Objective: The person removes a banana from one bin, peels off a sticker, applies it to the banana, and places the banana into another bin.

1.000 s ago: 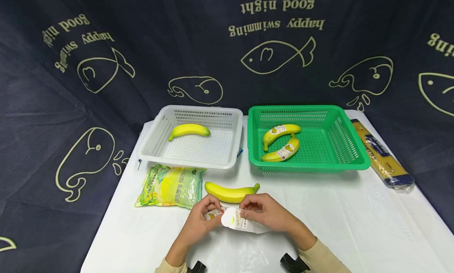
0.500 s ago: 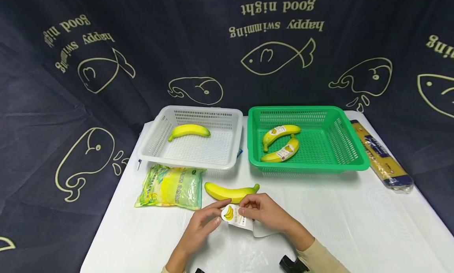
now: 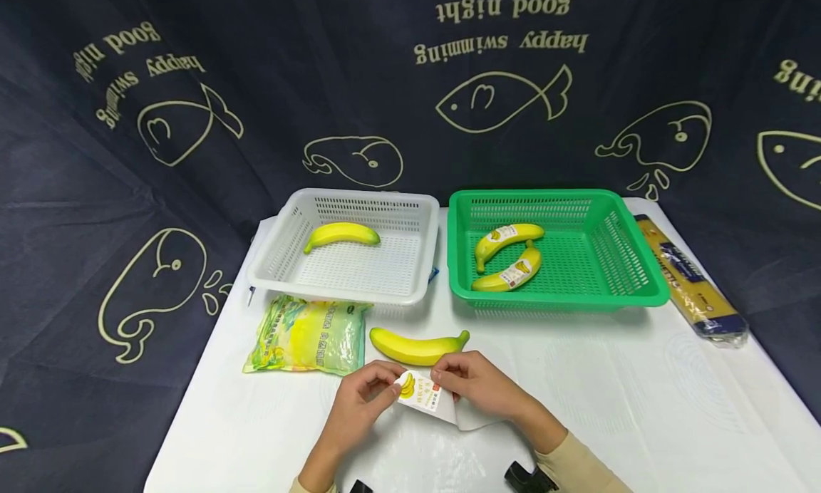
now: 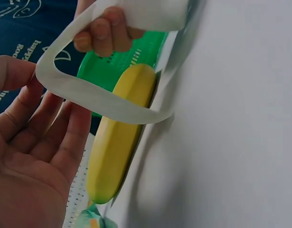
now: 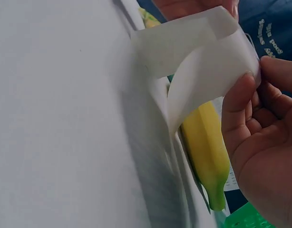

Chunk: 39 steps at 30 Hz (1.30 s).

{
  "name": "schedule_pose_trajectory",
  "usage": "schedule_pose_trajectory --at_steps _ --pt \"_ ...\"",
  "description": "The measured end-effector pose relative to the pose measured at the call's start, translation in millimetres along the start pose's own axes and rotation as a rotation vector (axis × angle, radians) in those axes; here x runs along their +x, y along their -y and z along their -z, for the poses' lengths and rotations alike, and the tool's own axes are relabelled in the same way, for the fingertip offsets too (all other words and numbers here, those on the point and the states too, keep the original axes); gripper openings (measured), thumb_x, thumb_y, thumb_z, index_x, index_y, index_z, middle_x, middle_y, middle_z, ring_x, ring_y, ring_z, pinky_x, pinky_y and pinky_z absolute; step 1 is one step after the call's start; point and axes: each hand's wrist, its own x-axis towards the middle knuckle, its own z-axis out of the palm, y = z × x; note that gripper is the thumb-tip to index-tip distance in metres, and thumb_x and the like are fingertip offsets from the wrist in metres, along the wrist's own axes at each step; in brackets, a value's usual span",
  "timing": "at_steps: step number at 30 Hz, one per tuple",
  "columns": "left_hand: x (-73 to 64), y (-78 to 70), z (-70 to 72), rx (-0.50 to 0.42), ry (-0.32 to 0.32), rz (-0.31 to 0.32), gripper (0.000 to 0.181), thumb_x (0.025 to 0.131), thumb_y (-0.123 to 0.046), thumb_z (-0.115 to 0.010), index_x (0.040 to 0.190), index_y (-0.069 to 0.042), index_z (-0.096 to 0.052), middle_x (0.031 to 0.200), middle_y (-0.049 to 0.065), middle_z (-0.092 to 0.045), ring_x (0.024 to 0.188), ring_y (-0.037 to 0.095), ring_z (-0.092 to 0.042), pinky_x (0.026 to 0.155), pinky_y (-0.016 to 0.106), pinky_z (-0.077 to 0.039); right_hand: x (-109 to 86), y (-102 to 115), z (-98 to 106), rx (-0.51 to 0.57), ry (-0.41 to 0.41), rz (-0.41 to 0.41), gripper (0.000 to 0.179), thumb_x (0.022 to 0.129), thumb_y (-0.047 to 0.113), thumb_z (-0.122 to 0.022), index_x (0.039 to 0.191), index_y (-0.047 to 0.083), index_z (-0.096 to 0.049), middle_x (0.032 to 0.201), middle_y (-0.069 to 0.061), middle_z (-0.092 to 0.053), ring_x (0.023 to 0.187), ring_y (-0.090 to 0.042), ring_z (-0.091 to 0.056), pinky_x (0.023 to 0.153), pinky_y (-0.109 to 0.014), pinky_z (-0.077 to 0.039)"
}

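Observation:
In the head view, my left hand (image 3: 362,402) pinches the left end of a white strip of stickers (image 3: 420,395) printed with bananas and writing. My right hand (image 3: 482,383) pinches the same strip farther right, and its loose tail hangs below. Both wrist views show the strip's plain back bending between the hands: the left hand (image 4: 43,133) has it between thumb and finger, other fingers loose, and the right hand (image 5: 265,128) holds it at a fold. Just beyond the hands a bare yellow banana (image 3: 418,348) lies on the table.
A white basket (image 3: 343,293) with one unlabelled banana (image 3: 342,234) stands at the back left. The green basket (image 3: 558,301) beside it holds two stickered bananas (image 3: 508,272). A yellow-green packet (image 3: 311,336) lies left, a brown-and-blue package (image 3: 693,283) at the right edge.
My left hand let its fingers spread off the strip's end half a second ago and now pinches it again. The strip's printed face has turned and shows more writing. The right hand has barely moved.

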Motion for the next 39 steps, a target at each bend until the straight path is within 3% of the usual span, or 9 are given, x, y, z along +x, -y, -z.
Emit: schedule_pose_trajectory --at_steps 5,10,13,15,19,24,27,32,39 --pt "3.2 -21.8 -0.7 0.065 0.015 -0.076 0.012 0.085 0.014 -0.062 0.084 0.002 -0.062 0.099 0.019 -0.065 0.093 0.029 -0.064 0.077 0.037 -0.054 -0.3 -1 -3 -0.033 0.001 -0.021 0.014 0.097 0.019 -0.059 0.088 0.013 -0.069 0.064 0.003 -0.056 0.056 -0.010 -0.050 0.053 -0.022 -0.044" --pt "4.3 -36.5 -4.8 0.212 -0.002 -0.215 0.018 0.079 0.015 -0.067 0.080 -0.002 -0.065 0.093 0.013 -0.066 0.087 0.028 -0.064 0.075 0.033 -0.054 -5.3 22 -4 -0.061 -0.007 -0.038 0.017 0.095 0.011 -0.060 0.081 0.007 -0.068 0.057 -0.013 -0.054 0.049 -0.014 -0.050 0.049 -0.020 -0.041" --pt "3.3 -28.3 -5.1 0.291 -0.014 -0.300 0.020 0.076 0.013 -0.071 0.079 -0.006 -0.066 0.092 0.008 -0.067 0.086 0.024 -0.064 0.076 0.029 -0.053 -8.0 33 -4 -0.059 -0.008 -0.031 0.019 0.095 0.009 -0.060 0.078 0.005 -0.067 0.056 -0.021 -0.053 0.046 -0.018 -0.050 0.049 -0.019 -0.040" --pt "2.4 -18.3 -4.0 0.328 -0.009 -0.341 0.020 0.077 0.009 -0.072 0.081 -0.009 -0.067 0.092 0.005 -0.067 0.086 0.020 -0.064 0.075 0.027 -0.052 -7.3 27 -3 -0.043 -0.002 -0.022 0.018 0.096 0.010 -0.059 0.080 0.006 -0.068 0.058 -0.018 -0.055 0.045 -0.019 -0.049 0.048 -0.020 -0.040" --pt "-0.2 -4.0 -2.0 0.306 0.028 -0.310 0.018 0.083 0.003 -0.071 0.088 -0.014 -0.067 0.093 -0.001 -0.067 0.082 0.013 -0.064 0.071 0.026 -0.053 -3.9 8 -2 0.009 0.032 -0.006 0.016 0.099 0.013 -0.055 0.093 0.008 -0.069 0.065 -0.003 -0.057 0.046 -0.014 -0.047 0.047 -0.022 -0.042" --pt "-0.8 -16.3 -6.4 0.194 0.049 -0.244 0.019 0.082 0.011 -0.067 0.088 -0.006 -0.065 0.089 0.006 -0.068 0.074 0.017 -0.066 0.065 0.033 -0.056 -2.8 0 -3 0.038 0.108 0.059 0.025 0.100 0.008 -0.051 0.121 0.011 -0.063 0.080 -0.001 -0.062 0.051 -0.015 -0.050 0.047 -0.024 -0.045" --pt "0.1 -30.4 -9.2 0.157 0.065 -0.225 0.018 0.081 0.015 -0.065 0.087 -0.002 -0.064 0.086 0.011 -0.067 0.072 0.022 -0.066 0.063 0.036 -0.056 -3.2 -1 -5 0.027 0.141 0.069 0.023 0.098 0.006 -0.053 0.116 0.013 -0.066 0.081 0.000 -0.065 0.053 -0.013 -0.050 0.047 -0.023 -0.044" --pt "1.1 -46.0 -6.7 0.159 0.056 -0.176 0.016 0.083 0.013 -0.064 0.086 -0.002 -0.065 0.083 0.010 -0.067 0.072 0.020 -0.065 0.063 0.035 -0.056 -5.3 -4 -4 -0.028 0.118 0.059 0.019 0.095 0.003 -0.056 0.101 0.015 -0.070 0.070 0.005 -0.062 0.052 -0.007 -0.049 0.047 -0.020 -0.041" --pt "-0.5 -40.7 18.3 0.085 0.024 -0.162 0.018 0.086 0.016 -0.059 0.091 0.000 -0.064 0.083 0.013 -0.065 0.071 0.022 -0.063 0.063 0.035 -0.055 -10.9 -6 1 -0.124 0.059 0.121 0.015 0.093 0.009 -0.063 0.095 0.019 -0.073 0.077 0.008 -0.068 0.064 -0.007 -0.060 0.057 -0.023 -0.049"
